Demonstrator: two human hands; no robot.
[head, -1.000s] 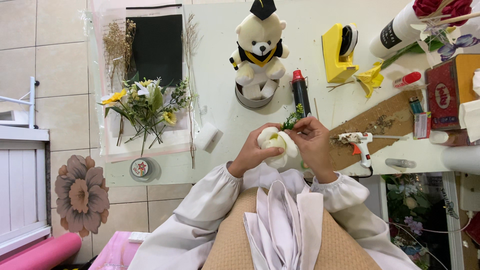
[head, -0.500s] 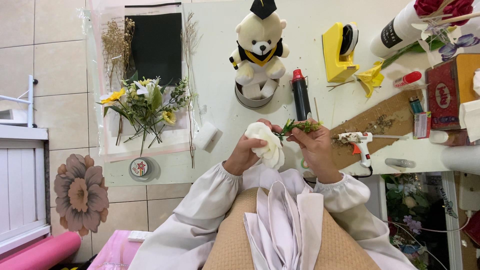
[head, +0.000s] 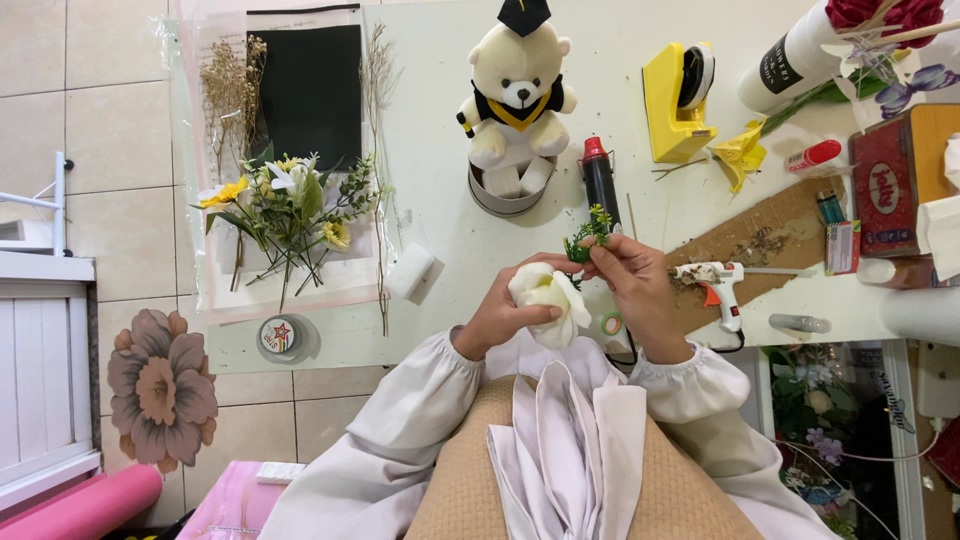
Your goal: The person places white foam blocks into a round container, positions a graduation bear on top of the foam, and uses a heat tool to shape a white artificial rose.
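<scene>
Just below the middle of the frame, the left hand (head: 497,322) is closed around a cream-white artificial flower (head: 549,300), its fingers wrapped under the bloom so the petals face up and to the right. The right hand (head: 632,290) sits just beside it, thumb and fingertips pinched shut on a small green sprig (head: 589,233) that stands up above the flower. The sprig's lower end lies close to the bloom; whether they touch cannot be told. Both hands are raised over the near edge of the white table (head: 440,230).

A small roll of green tape (head: 610,323) lies on the table under the right hand. To the right of that hand, a white glue gun (head: 712,280) with an orange trigger rests on a brown board (head: 770,230). Above the hands, near the top middle, a teddy bear (head: 517,85) in a graduation cap sits in a round tin (head: 505,195), with a black bottle with a red cap (head: 599,175) lying just to its right. A yellow tape holder (head: 672,100) stands further right. In the left part of the frame a bunch of yellow and white flowers (head: 285,205) lies on a clear plastic sheet (head: 190,200), with a black card (head: 305,95) above it.
</scene>
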